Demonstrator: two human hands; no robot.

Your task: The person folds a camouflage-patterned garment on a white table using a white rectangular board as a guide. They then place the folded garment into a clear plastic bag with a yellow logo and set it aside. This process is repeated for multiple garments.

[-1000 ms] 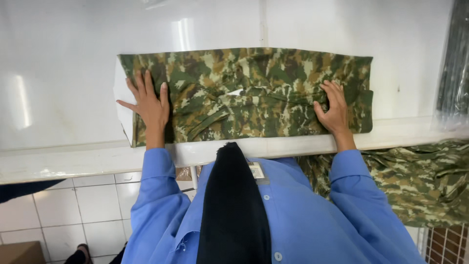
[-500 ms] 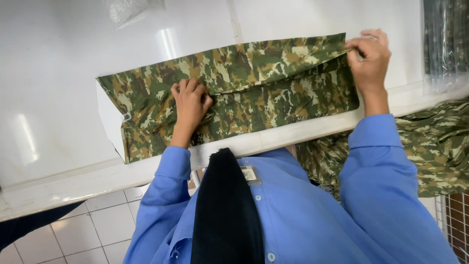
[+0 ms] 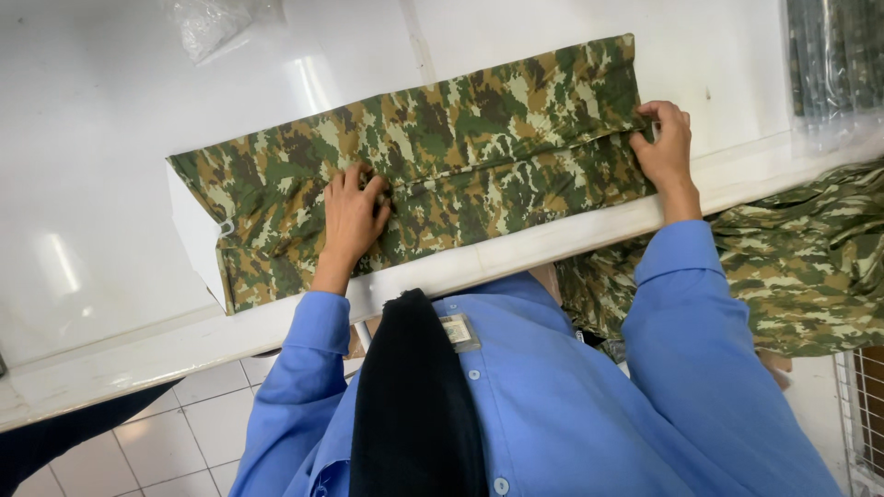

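A folded camouflage garment lies across a white table, slanting up to the right. My left hand rests on its middle, fingers curled and pinching the fabric at a fold line. At the garment's right end, my right hand grips the folded edge. A white card pokes out from under the garment's left end. Both arms wear blue sleeves.
More camouflage cloth hangs below the table edge at the right. Crumpled clear plastic lies at the table's far side, and plastic-wrapped packs sit at the far right. A white tiled floor shows below left.
The garment has been folded over lengthwise into a narrower strip. My left hand moved from its left end to the middle and my right hand slid to the right end.
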